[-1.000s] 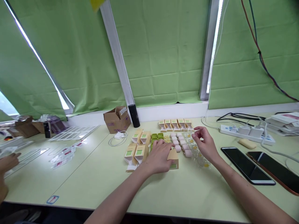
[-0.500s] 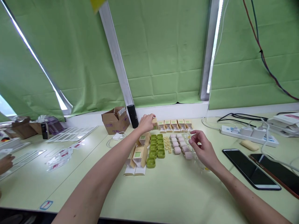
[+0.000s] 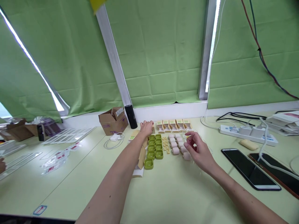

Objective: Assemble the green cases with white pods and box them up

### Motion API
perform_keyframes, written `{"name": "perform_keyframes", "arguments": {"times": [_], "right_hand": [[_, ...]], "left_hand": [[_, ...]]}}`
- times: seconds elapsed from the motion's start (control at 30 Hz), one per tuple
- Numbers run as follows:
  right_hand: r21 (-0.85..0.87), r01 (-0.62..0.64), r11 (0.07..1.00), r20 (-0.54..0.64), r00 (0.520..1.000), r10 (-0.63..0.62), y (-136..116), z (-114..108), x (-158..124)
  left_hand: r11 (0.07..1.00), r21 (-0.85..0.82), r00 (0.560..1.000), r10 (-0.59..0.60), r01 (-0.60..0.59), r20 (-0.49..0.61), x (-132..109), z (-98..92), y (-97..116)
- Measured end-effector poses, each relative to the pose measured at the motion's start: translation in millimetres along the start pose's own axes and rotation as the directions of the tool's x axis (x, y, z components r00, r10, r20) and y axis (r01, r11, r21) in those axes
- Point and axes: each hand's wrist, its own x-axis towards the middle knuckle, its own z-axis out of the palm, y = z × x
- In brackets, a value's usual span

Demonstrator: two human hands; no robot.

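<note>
Green blinds (image 3: 154,56) hung behind the pale counter (image 3: 177,196). At the back stood a carton (image 3: 114,126), flaps raised, with a black cylinder (image 3: 130,117) beside it; a white power strip (image 3: 249,136) lay to the right. The left hand (image 3: 146,128) was near the back, its fingers bent beside a box (image 3: 153,129); whether they gripped it could not be told. The right hand (image 3: 198,151) hung by the pink blocks (image 3: 175,151), thumb and forefinger apart, nothing visible between them. Two phones (image 3: 249,168) lay to its right, screens dark. Five paper boxes (image 3: 173,126) stood in a row at the back; other boxes (image 3: 141,158) were partly hidden by the left forearm. Right of that forearm, green cups (image 3: 149,164) formed two columns, the left one reaching nearer. The blocks also stood in two columns, and tiny yellow pieces (image 3: 165,144) lay between cups and blocks.
</note>
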Motion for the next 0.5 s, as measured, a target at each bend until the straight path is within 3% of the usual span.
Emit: {"name": "perform_keyframes", "arguments": {"times": [0.17,0.37,0.5], "right_hand": [[0.015,0.005,1.0,-0.002,1.0,-0.005,-4,1,-2],[-0.008,0.005,1.0,0.013,1.0,-0.004,-5,4,-3],[-0.032,-0.001,0.999,0.014,1.0,0.001,-4,4,-3]], "left_hand": [[0.999,0.047,0.999,0.015,-0.013,-0.047,-14,-10.6,8],[0.998,0.053,0.997,0.027,-0.031,0.072,-24,-11.6,31],[0.999,0.046,0.991,-0.009,0.003,0.134,-22,-6.7,34]]}}
